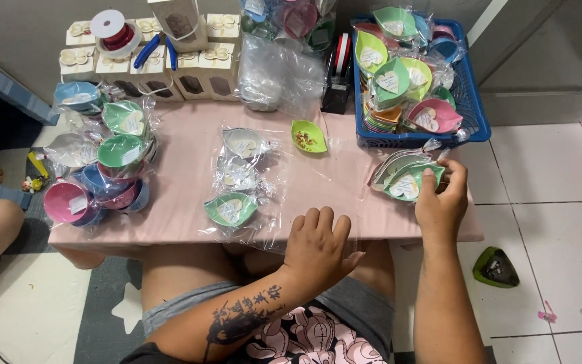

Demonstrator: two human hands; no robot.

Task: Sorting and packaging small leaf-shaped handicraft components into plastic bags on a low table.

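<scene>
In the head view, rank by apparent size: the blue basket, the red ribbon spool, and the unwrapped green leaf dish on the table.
1. Blue basket, clearly largest.
2. Red ribbon spool.
3. Unwrapped green leaf dish.
The spool and dish look close in size, and the spool sits farther from the camera, so their order is unsure.

We see our right hand [443, 202] gripping a green leaf-shaped dish wrapped in clear plastic [409, 182] at the right end of the pink cloth-covered surface [183, 158], just below a blue plastic basket [474, 114] full of similar wrapped dishes. Our left hand [318, 246] rests flat, fingers spread, on the near edge beside three wrapped dishes [237, 178] lying in a column. A small unwrapped green dish [308, 136] sits mid-surface.
</scene>
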